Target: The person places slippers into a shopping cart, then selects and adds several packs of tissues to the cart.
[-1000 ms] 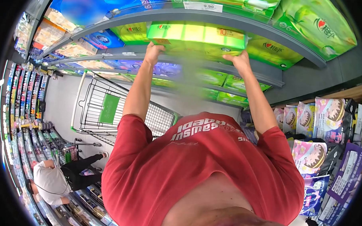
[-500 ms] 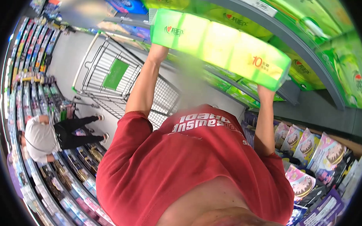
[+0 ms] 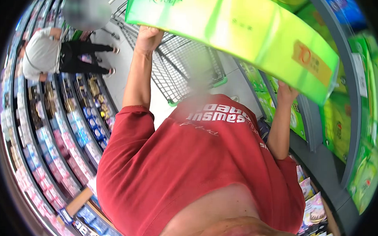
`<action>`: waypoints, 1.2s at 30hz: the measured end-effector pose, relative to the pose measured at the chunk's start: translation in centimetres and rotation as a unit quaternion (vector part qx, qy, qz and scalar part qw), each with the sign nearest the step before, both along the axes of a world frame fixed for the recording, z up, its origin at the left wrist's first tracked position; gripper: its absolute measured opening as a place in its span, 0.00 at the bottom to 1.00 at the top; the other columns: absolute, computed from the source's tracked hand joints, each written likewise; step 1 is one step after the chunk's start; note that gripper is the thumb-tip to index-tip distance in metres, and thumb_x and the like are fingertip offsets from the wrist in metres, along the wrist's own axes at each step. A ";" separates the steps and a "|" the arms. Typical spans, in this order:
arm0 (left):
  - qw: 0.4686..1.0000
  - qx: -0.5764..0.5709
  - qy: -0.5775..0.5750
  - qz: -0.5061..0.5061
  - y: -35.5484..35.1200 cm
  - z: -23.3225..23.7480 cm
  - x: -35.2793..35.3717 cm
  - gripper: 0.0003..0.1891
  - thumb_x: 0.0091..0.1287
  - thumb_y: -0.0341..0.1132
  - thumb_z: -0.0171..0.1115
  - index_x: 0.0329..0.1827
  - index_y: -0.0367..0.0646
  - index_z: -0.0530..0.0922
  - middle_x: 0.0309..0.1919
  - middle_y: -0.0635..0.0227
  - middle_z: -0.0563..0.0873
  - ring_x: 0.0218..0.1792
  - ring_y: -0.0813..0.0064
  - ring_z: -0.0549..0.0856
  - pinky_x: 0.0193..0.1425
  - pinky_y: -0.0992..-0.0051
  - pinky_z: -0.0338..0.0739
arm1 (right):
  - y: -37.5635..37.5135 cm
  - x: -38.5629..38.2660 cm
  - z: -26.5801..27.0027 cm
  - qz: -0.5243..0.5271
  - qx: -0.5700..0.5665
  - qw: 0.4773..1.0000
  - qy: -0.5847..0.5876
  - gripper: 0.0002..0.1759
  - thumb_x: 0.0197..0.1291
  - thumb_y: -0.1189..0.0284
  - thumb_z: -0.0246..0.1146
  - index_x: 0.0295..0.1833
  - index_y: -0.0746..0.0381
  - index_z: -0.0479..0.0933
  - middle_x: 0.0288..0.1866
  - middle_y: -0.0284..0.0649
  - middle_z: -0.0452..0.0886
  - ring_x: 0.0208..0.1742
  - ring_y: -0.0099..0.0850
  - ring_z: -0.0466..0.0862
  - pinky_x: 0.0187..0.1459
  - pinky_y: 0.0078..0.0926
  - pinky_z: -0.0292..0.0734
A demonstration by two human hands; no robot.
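A long, green-yellow multipack of tissues with a red heart logo and a number 10 stretches across the top of the head view. My left hand grips its lower edge near the left end, the thumb showing and the other fingers hidden. Near the right end, my right hand holds the pack from beneath, fingers partly covered. Beyond and below the pack stands a wire shopping cart, partly hidden by it.
Grey shelves on the right hold more green tissue packs. On the left, a person in a white shirt stands by long shelves of small packages. Colourful bags sit at lower right. A floor strip runs between.
The tissue pack has come away from the shelf and now overlaps the cart in view. My view has turned, and the shelf sits farther right. Both hands keep their hold.
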State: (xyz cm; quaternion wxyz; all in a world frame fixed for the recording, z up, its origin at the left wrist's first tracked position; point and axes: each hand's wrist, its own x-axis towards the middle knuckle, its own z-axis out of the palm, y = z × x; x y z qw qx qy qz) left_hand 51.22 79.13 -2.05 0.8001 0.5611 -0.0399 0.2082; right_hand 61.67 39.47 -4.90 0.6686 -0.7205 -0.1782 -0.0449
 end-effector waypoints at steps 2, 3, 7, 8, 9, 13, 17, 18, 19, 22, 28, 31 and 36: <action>0.998 -0.032 0.024 0.038 2.0 -1.6 -2.0 0.36 0.55 0.48 0.69 0.63 0.38 0.67 0.60 0.66 0.74 0.62 0.67 0.71 0.67 0.64 0.63 | 4.1 0.4 0.7 0.078 0.106 0.991 -0.001 0.27 0.47 0.67 0.73 0.50 0.68 0.74 0.47 0.37 0.78 0.46 0.28 0.77 0.49 0.27 0.73; 0.996 -0.060 0.041 0.058 2.9 -2.5 -2.9 0.36 0.56 0.51 0.68 0.63 0.39 0.67 0.60 0.66 0.74 0.62 0.67 0.71 0.66 0.65 0.64 | 6.3 0.5 1.0 0.093 0.068 0.993 0.006 0.28 0.48 0.65 0.73 0.52 0.68 0.73 0.48 0.39 0.78 0.46 0.28 0.77 0.50 0.27 0.72; 0.939 -0.185 0.218 0.193 3.9 -7.4 -7.1 0.32 0.69 0.58 0.47 0.65 0.40 0.66 0.60 0.59 0.75 0.59 0.63 0.75 0.65 0.65 0.68 | 15.5 0.3 -0.9 0.149 0.014 0.983 0.110 0.30 0.51 0.59 0.71 0.53 0.68 0.73 0.45 0.42 0.80 0.46 0.31 0.79 0.51 0.28 0.71; 0.922 -0.212 0.260 0.193 4.4 -9.0 -8.2 0.32 0.71 0.58 0.42 0.66 0.40 0.66 0.60 0.58 0.75 0.59 0.63 0.76 0.63 0.65 0.70 | 17.3 0.2 -2.5 0.165 -0.017 0.978 0.131 0.32 0.52 0.55 0.70 0.54 0.67 0.73 0.46 0.45 0.81 0.47 0.33 0.79 0.52 0.29 0.71; 0.910 -0.253 0.275 0.181 4.9 -11.0 -9.4 0.32 0.70 0.59 0.43 0.65 0.41 0.66 0.59 0.58 0.76 0.57 0.63 0.78 0.62 0.65 0.71 | 18.7 0.1 -4.0 0.172 -0.022 0.975 0.135 0.32 0.52 0.55 0.70 0.54 0.67 0.73 0.46 0.45 0.81 0.47 0.33 0.79 0.52 0.29 0.71; 0.846 -0.288 0.400 0.202 5.7 -17.6 -13.0 0.33 0.71 0.60 0.40 0.65 0.41 0.67 0.57 0.58 0.77 0.55 0.63 0.79 0.60 0.65 0.72 | 22.4 0.9 -11.8 0.228 -0.223 0.915 0.249 0.40 0.55 0.44 0.62 0.60 0.68 0.71 0.53 0.53 0.79 0.55 0.41 0.79 0.55 0.33 0.70; 0.799 -0.299 0.484 0.197 5.7 -20.8 -14.0 0.30 0.71 0.57 0.41 0.62 0.40 0.70 0.56 0.59 0.78 0.55 0.66 0.79 0.61 0.66 0.70 | 25.0 1.1 -14.9 0.239 -0.326 0.868 0.287 0.38 0.55 0.47 0.62 0.59 0.69 0.71 0.53 0.53 0.79 0.53 0.41 0.80 0.55 0.32 0.71; 0.792 -0.303 0.493 0.193 5.8 -21.1 -13.8 0.29 0.72 0.54 0.41 0.63 0.39 0.69 0.58 0.56 0.77 0.56 0.65 0.77 0.62 0.65 0.69 | 25.6 1.7 -15.9 0.248 -0.321 0.859 0.313 0.37 0.55 0.49 0.63 0.59 0.70 0.71 0.53 0.53 0.79 0.53 0.41 0.80 0.54 0.32 0.71; 0.788 -0.309 0.497 0.193 5.9 -20.8 -13.3 0.29 0.72 0.54 0.41 0.63 0.39 0.69 0.58 0.56 0.77 0.56 0.65 0.77 0.62 0.65 0.69 | 26.3 2.0 -16.6 0.256 -0.315 0.849 0.339 0.37 0.55 0.50 0.64 0.58 0.71 0.71 0.53 0.53 0.79 0.53 0.41 0.80 0.53 0.31 0.72; 0.769 -0.321 0.519 0.191 7.0 -21.2 -12.2 0.25 0.74 0.47 0.41 0.61 0.33 0.68 0.50 0.55 0.79 0.47 0.65 0.81 0.51 0.67 0.76 | 28.9 3.0 -18.8 0.253 -0.333 0.835 0.358 0.35 0.54 0.54 0.65 0.57 0.72 0.71 0.52 0.53 0.79 0.52 0.39 0.80 0.52 0.30 0.73; 0.779 -0.307 0.500 0.221 11.7 -29.8 -10.7 0.27 0.72 0.48 0.46 0.62 0.32 0.67 0.53 0.53 0.78 0.50 0.62 0.80 0.52 0.64 0.75 | 35.5 6.0 -22.4 0.283 -0.348 0.812 0.373 0.36 0.54 0.56 0.65 0.60 0.72 0.69 0.55 0.51 0.78 0.52 0.37 0.80 0.54 0.29 0.72; 0.768 -0.269 0.526 0.249 15.3 -31.4 -9.0 0.28 0.72 0.50 0.46 0.65 0.35 0.65 0.57 0.53 0.76 0.54 0.61 0.78 0.58 0.61 0.73 | 38.7 6.5 -20.1 0.273 -0.363 0.818 0.352 0.36 0.55 0.55 0.65 0.60 0.72 0.68 0.55 0.51 0.77 0.52 0.36 0.80 0.53 0.30 0.73; 0.783 -0.212 0.523 0.261 18.2 -29.2 -7.9 0.33 0.66 0.52 0.56 0.63 0.31 0.66 0.56 0.52 0.77 0.53 0.59 0.79 0.59 0.63 0.72 | 40.6 8.1 -25.4 0.309 -0.346 0.819 0.336 0.41 0.54 0.52 0.65 0.63 0.72 0.65 0.55 0.52 0.77 0.53 0.36 0.80 0.55 0.33 0.73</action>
